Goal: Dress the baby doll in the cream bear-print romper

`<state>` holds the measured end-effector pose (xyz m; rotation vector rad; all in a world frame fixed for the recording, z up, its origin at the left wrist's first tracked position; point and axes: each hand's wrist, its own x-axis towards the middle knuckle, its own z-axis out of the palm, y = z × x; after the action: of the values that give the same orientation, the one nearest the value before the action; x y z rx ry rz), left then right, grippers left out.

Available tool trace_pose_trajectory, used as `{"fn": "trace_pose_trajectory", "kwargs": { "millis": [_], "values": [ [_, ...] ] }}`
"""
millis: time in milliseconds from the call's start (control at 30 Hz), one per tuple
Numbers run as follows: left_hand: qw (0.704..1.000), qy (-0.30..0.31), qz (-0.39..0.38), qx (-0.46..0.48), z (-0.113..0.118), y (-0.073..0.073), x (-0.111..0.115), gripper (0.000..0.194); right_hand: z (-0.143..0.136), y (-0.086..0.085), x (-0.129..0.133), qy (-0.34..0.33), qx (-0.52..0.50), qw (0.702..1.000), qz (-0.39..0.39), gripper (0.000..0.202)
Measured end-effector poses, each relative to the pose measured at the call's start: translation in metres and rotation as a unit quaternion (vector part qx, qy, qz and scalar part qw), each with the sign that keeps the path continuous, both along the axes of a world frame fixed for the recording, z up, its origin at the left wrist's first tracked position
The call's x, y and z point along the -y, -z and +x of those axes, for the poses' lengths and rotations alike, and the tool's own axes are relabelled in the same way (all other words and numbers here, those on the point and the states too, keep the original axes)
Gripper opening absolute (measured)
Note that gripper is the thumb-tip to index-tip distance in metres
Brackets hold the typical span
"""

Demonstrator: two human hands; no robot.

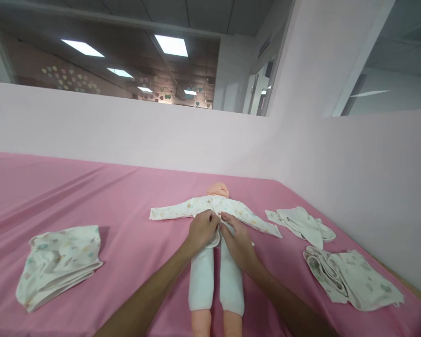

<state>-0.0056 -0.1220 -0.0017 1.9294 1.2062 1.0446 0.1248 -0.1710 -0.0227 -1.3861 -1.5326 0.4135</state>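
A baby doll [218,189] lies on its back, head away from me and legs toward me. It wears a white, small-patterned baby shirt [238,209], its sleeves spread out to both sides. White leg coverings [201,281] reach to about the knees, with bare lower legs below. My left hand [202,230] is closed, fingers curled on the shirt's front at the doll's middle. Against it, my right hand [237,238] pinches the same spot with thumb and fingertips. The exact bit of cloth between the fingertips is too small to make out.
A pink sheet [133,281] covers the surface, with creases at left. Folded patterned cloth [61,262] lies at left. At right are a loosely folded white garment [301,223] and another folded patterned cloth [361,281]. White walls [161,131] with windows border the back and right.
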Motion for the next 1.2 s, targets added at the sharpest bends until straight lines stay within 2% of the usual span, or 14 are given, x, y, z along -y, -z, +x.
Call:
{"fn": "trace_pose_trajectory", "kwargs": {
  "millis": [267,500,733,967,1067,1200],
  "values": [
    [0.999,-0.003,0.004,-0.053,0.001,-0.001,0.001,0.023,0.002,-0.002,-0.007,-0.013,0.001,0.999,0.032,0.02],
    [0.998,0.034,0.01,-0.057,-0.002,0.0,-0.003,0.025,0.008,-0.003,-0.011,-0.03,0.001,0.999,0.024,0.018],
    [0.997,0.047,0.013,-0.055,-0.003,0.001,0.0,0.023,0.01,-0.003,-0.014,-0.019,0.002,0.999,0.03,0.017],
    [0.997,0.044,0.012,-0.056,-0.002,0.0,0.0,0.023,0.006,-0.006,-0.011,0.013,0.063,0.997,0.044,0.012],
    [0.997,0.034,0.012,-0.063,0.0,0.0,0.001,0.023,0.005,-0.007,-0.012,0.035,0.075,0.995,0.047,0.01],
    [0.996,0.02,0.03,-0.083,0.001,0.002,0.001,0.024,0.007,-0.006,-0.016,0.029,0.083,0.995,0.052,0.01]
  ]
}}
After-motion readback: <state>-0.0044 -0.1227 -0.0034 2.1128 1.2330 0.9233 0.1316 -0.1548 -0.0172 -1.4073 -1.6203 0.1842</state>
